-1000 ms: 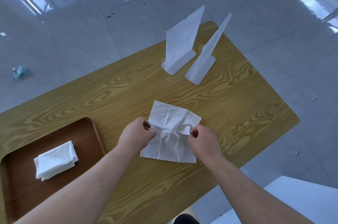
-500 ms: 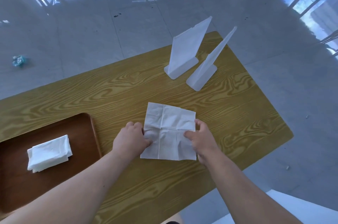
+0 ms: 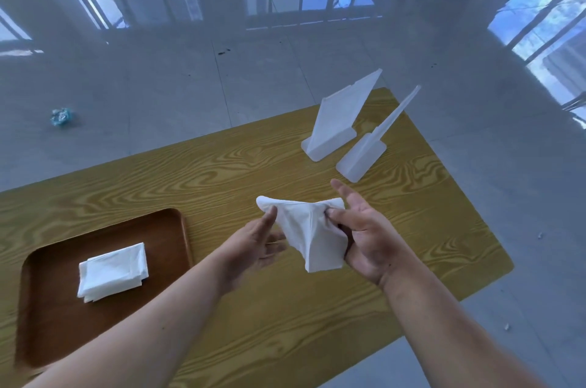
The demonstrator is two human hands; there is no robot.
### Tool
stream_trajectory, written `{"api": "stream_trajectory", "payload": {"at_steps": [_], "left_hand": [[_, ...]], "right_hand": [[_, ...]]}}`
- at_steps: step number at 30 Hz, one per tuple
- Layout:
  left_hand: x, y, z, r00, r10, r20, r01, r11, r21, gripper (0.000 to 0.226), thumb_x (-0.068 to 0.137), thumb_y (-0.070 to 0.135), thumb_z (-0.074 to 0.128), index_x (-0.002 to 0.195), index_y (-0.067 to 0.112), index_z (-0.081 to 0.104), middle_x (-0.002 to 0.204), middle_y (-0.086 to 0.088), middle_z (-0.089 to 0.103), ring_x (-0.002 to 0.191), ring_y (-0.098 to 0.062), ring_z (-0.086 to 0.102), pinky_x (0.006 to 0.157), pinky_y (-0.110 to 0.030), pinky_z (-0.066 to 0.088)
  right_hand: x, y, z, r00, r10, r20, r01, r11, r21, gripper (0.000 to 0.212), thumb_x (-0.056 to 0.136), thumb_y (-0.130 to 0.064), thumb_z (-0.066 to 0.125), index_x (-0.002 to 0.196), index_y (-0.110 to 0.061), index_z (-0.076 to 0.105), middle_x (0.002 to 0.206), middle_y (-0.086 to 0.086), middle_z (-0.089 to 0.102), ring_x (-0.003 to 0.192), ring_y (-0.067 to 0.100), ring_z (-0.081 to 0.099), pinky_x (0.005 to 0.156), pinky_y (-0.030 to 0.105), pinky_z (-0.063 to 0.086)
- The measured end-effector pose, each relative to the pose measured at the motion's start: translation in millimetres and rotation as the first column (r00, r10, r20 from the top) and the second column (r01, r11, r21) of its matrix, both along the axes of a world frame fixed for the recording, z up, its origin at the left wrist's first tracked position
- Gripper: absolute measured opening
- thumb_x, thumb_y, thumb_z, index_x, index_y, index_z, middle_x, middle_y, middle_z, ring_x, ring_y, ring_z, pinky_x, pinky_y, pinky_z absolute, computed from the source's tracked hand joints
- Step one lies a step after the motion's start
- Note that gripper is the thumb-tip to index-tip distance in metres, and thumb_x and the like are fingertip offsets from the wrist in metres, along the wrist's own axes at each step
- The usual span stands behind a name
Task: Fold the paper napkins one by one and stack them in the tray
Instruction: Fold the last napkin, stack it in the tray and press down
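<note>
My left hand [image 3: 253, 245] is palm-up, and its thumb pinches the upper left corner of the napkin [image 3: 312, 235] against the fingers below it. My right hand [image 3: 371, 238] is also palm-up. Its thumb presses the napkin's upper right edge into the palm side of the fingers, and the index finger points straight away from me. Both hands therefore grip the same sheet, one at each side.

The napkin is white and creased. It is drawn taut along its top edge between the two thumbs and sags to a loose point toward me. It appears to be held above the table [image 3: 222, 172], not lying on it.

The table has a yellow wood-grain surface. A brown tray [image 3: 47, 308] lies on it, well to the left of my left forearm. The tray holds a stack of folded napkins [image 3: 112, 272] near its middle. Two white plastic stands [image 3: 341, 121] are upright, side by side, at the far right of the table beyond my right hand.

A crumpled blue scrap [image 3: 61, 116] lies on the grey floor [image 3: 158, 86] at the far left.
</note>
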State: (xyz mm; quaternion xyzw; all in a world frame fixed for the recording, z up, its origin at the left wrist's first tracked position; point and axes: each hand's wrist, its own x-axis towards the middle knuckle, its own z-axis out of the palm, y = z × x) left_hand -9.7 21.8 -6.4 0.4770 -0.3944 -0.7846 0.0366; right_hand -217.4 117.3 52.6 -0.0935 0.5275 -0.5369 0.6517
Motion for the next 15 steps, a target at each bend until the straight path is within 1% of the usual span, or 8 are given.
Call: {"api": "stream_trajectory", "payload": {"at_steps": [2,4,6,8,10,12,13,15], "left_hand": [[2,-10,12,0.992,0.083,-0.093,-0.080,0.996,0.039,0.068,0.078,0.074,0.067,0.130,0.031,0.067,0.127,0.001,0.076,0.118,-0.016,0.071,0.101,-0.041,0.049],[8,-24,27,0.973,0.153,-0.173,-0.150,0.988,0.033,0.068,0.080,0.056,0.076,0.134,0.017,0.066,0.130,-0.005,0.074,0.119,-0.021,0.070,0.101,-0.042,0.051],[19,-38,42,0.962,0.184,-0.200,-0.191,0.981,-0.015,0.060,0.079,0.041,0.082,0.128,0.010,0.068,0.123,-0.009,0.076,0.108,-0.022,0.073,0.091,-0.038,0.055],[31,-49,55,0.958,0.204,-0.201,-0.221,0.973,-0.066,0.048,0.076,0.031,0.087,0.117,0.010,0.073,0.113,-0.010,0.077,0.097,-0.020,0.074,0.082,-0.033,0.057],[46,-57,68,0.958,0.213,-0.191,-0.241,0.961,-0.135,0.034,0.075,0.029,0.089,0.104,0.013,0.079,0.104,-0.008,0.079,0.092,-0.019,0.073,0.079,-0.031,0.058],[61,-59,81,0.966,0.191,-0.174,-0.228,0.946,-0.228,0.030,0.074,0.033,0.088,0.096,0.014,0.083,0.098,-0.008,0.080,0.087,-0.018,0.073,0.073,-0.028,0.059],[69,-60,88,0.971,0.178,-0.158,-0.216,0.937,-0.274,0.028,0.078,0.033,0.086,0.097,0.013,0.083,0.097,-0.008,0.080,0.085,-0.018,0.073,0.071,-0.027,0.058],[85,-60,98,0.976,0.170,-0.134,-0.208,0.911,-0.357,0.017,0.090,0.020,0.078,0.103,0.010,0.081,0.095,-0.009,0.080,0.082,-0.019,0.073,0.068,-0.026,0.058]], "right_hand": [[-1,-6,10,1.000,0.018,-0.015,-0.019,1.000,-0.020,0.063,0.098,0.000,0.060,0.147,-0.035,0.044,0.115,0.014,0.075,0.097,0.025,0.073,0.082,0.039,0.061],[0,-11,17,0.999,0.026,-0.034,-0.027,0.999,-0.031,0.060,0.098,-0.001,0.060,0.146,-0.033,0.045,0.107,0.011,0.076,0.092,0.022,0.073,0.078,0.036,0.060],[4,-17,22,0.998,0.024,-0.049,-0.026,0.999,-0.041,0.057,0.098,0.000,0.060,0.144,-0.031,0.047,0.103,0.010,0.076,0.087,0.020,0.072,0.076,0.034,0.060],[10,-22,26,0.995,0.023,-0.092,-0.027,0.999,-0.041,0.055,0.098,0.000,0.059,0.142,-0.030,0.050,0.104,0.012,0.074,0.085,0.020,0.071,0.074,0.034,0.060],[18,-26,31,0.975,0.036,-0.219,-0.040,0.999,-0.014,0.053,0.098,0.000,0.060,0.141,-0.030,0.051,0.113,0.014,0.070,0.087,0.020,0.069,0.076,0.035,0.059],[26,-30,36,0.920,0.064,-0.388,-0.061,0.998,0.022,0.054,0.097,0.000,0.061,0.140,-0.031,0.053,0.121,0.014,0.067,0.093,0.020,0.067,0.083,0.036,0.057],[32,-32,40,0.889,0.082,-0.451,-0.077,0.997,0.029,0.053,0.096,0.000,0.061,0.139,-0.031,0.053,0.120,0.013,0.068,0.096,0.020,0.067,0.087,0.036,0.056],[44,-35,48,0.826,0.118,-0.551,-0.122,0.992,0.029,0.051,0.096,-0.003,0.063,0.135,-0.034,0.055,0.116,0.007,0.072,0.099,0.019,0.069,0.087,0.033,0.056]]}}
